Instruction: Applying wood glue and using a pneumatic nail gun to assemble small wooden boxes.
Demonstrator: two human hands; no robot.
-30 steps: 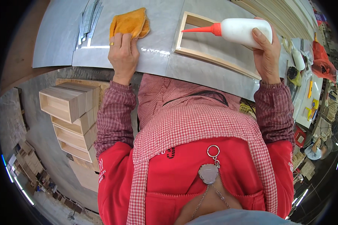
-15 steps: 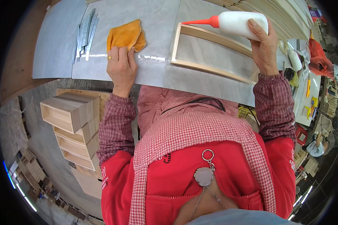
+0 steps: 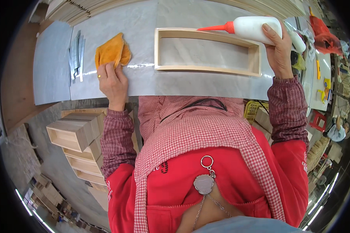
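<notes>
A wooden frame (image 3: 206,70), long and rectangular, lies on the grey tabletop (image 3: 144,83). Above its far side, my right hand (image 3: 279,52) is wrapped round a white glue bottle (image 3: 254,28), held nearly level. The bottle's long red nozzle points left, its tip at the frame's far rail. At the left, my left hand (image 3: 113,79) pinches the near edge of a folded orange cloth (image 3: 112,49) resting on the table. Left of the cloth lie several thin metal strips (image 3: 77,56) in a loose bundle.
Long wooden strips (image 3: 72,8) are stacked along the table's far edge. Several open wooden boxes (image 3: 72,134) stand piled at the lower left, below the table. Another white bottle (image 3: 297,42) and a red plastic bag (image 3: 324,35) are at the right. A person (image 3: 337,130) sits farther off right.
The view has shifted, and more of the frame's right end shows. The nozzle tip has moved right along the far rail from near its left corner. Both hands keep their holds.
</notes>
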